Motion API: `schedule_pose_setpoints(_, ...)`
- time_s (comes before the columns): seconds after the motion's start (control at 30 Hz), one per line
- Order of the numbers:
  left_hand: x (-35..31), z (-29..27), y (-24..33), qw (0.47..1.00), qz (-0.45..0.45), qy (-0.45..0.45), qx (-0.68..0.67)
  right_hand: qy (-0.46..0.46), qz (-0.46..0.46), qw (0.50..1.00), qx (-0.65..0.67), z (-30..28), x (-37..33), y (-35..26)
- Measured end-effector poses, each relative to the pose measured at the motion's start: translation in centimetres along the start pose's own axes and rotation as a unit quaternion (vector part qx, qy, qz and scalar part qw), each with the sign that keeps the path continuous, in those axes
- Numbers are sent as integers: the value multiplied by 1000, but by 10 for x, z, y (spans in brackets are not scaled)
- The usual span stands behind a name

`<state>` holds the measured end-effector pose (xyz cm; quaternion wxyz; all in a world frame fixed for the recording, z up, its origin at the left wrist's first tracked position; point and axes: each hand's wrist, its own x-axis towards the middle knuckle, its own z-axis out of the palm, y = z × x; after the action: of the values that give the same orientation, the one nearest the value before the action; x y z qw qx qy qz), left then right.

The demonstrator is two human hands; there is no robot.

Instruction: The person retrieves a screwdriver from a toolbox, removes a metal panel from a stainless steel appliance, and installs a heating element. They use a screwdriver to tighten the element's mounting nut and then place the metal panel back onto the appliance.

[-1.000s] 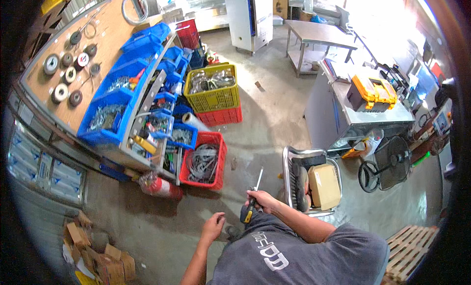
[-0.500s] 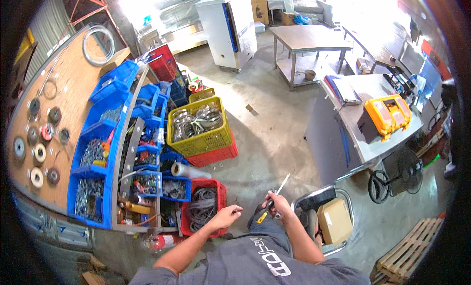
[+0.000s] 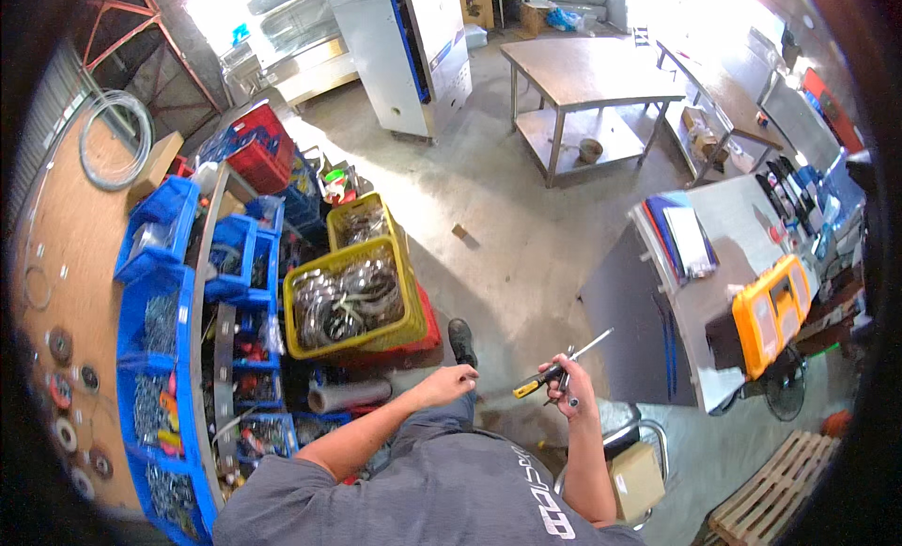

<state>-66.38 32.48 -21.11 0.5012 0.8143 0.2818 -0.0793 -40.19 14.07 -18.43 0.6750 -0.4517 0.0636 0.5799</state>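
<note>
Closed around a yellow-and-black screwdriver (image 3: 534,384) and a small metal piece (image 3: 574,402), the right hand (image 3: 580,388) holds them ahead of the grey shirt (image 3: 413,485), the half-open left hand (image 3: 446,385) apparently empty; stiff, probably light, the screwdriver should grip best by its handle (image 3: 526,389).

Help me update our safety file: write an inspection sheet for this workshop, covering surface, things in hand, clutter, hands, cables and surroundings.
Surface: grey floor, a small brown piece lying on it.
Things in hand: screwdriver with yellow-and-black handle; another metal tool, partly hidden by the fingers.
Clutter: yellow crate of shiny parts on a red crate; blue bins of small hardware.
Hands: right hand grips the screwdriver; left hand in the air, no tool seen.
Cables: grey coil at the wooden board; wire or hose, cannot tell.
Surroundings: metal table, orange toolbox on a grey counter, wooden pallet.
</note>
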Motion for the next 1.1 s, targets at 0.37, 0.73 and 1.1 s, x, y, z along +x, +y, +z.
schedule_pose_setpoints(0.37,266,-292,-15,995,37,83,-51,50,19,982,-183,165,261,-167)
schedule_pose_setpoints(0.73,520,-490,-39,980,-28,95,-170,67,-47,996,-44,220,567,-375)
schedule_pose_setpoints(1.1,727,-795,-19,912,-17,396,-107,178,-112,954,-214,212,892,-668)
